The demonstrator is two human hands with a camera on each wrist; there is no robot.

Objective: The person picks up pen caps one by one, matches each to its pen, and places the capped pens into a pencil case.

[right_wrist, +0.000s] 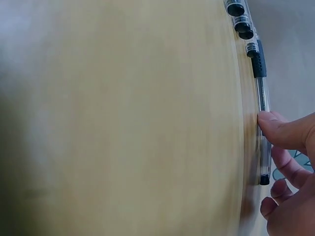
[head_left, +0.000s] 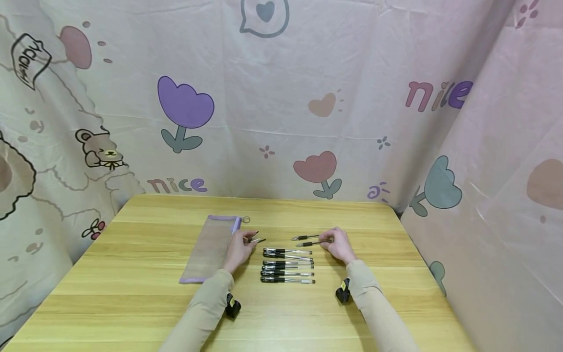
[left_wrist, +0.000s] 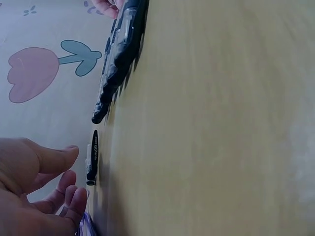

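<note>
My left hand (head_left: 239, 250) is over the right edge of a mesh zip pouch (head_left: 204, 252) with purple trim. Its thumb and fingers are apart, beside small pen caps (head_left: 259, 240); one black-clipped cap (left_wrist: 93, 157) lies just beyond the fingertips in the left wrist view. Across the table, my right hand (head_left: 337, 243) pinches the clear barrel of an uncapped gel pen (right_wrist: 262, 96) between thumb and fingers, its black grip pointing away. Another uncapped pen (head_left: 303, 237) lies just behind it. Between the hands, several capped black gel pens (head_left: 288, 266) lie in a column of rows, caps to the left.
All of this lies on a wood-grain table (head_left: 132, 293). A metal ring (head_left: 246, 220) hangs at the pouch's zip end. A printed cloth (head_left: 264, 161) stands behind the table and along both sides. Small black cameras (head_left: 233, 307) are worn at the wrists.
</note>
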